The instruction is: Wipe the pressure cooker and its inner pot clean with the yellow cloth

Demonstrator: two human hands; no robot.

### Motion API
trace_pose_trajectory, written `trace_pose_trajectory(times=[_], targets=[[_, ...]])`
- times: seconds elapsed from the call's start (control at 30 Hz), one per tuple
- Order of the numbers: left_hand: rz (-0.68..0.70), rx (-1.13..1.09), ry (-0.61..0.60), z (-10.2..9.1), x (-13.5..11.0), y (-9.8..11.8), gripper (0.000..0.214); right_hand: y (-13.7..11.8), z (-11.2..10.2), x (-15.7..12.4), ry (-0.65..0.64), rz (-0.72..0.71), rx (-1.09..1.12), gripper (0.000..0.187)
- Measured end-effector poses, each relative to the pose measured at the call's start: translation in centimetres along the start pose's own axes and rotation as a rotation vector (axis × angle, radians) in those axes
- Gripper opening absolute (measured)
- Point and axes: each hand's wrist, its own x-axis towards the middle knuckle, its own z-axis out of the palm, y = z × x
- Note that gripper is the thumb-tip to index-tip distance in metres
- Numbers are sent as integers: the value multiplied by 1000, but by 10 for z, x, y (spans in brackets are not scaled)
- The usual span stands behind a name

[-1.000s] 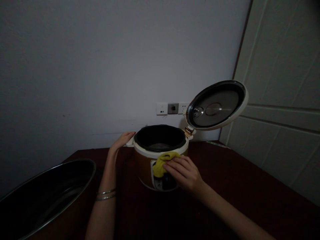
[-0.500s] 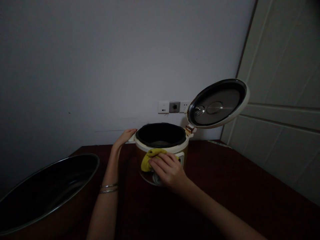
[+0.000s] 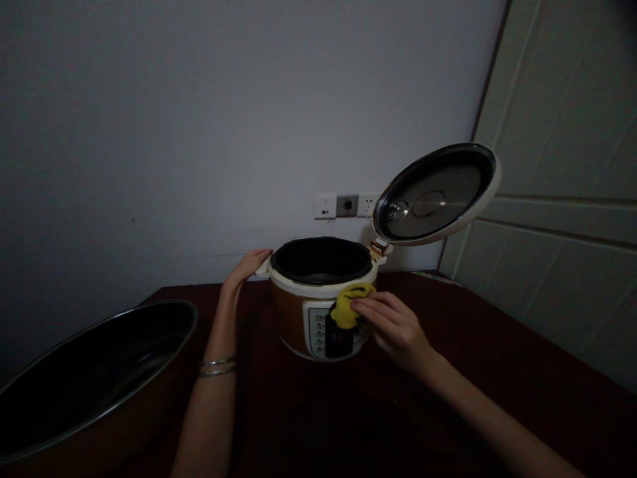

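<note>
An electric pressure cooker (image 3: 291, 312) with a brown body and white rim stands on the table, its dark inside facing up. Its round lid (image 3: 432, 199) is raised on a hinge at the right. My right hand (image 3: 395, 328) pinches a folded yellow cloth (image 3: 351, 305) against the upper front, over the top of the control panel (image 3: 318, 332). At the cooker's left side, my left hand (image 3: 250, 265) is closed on the white side handle (image 3: 263, 269), its fingertips partly out of sight.
A large dark-lined pan (image 3: 99, 411) fills the lower left, near my left forearm. The dark red table (image 3: 448, 345) meets a pale wall (image 3: 199, 133) with sockets (image 3: 347, 206) behind the cooker. A panelled door-like surface (image 3: 562, 199) stands at the right.
My right hand has moved the yellow cloth rightward across the cooker's front, uncovering the left of the control panel. My left hand stays at the handle. The view has shifted slightly.
</note>
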Motion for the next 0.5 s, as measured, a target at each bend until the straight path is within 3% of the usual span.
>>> trace_pose_trajectory(times=[0.17, 0.5], targets=[[-30, 17, 24, 0, 3, -1, 25, 0, 1, -2, 21, -13, -32, 45], [-19, -10, 42, 1, 1, 0, 26, -46, 51, 59, 34, -159, -141, 26]])
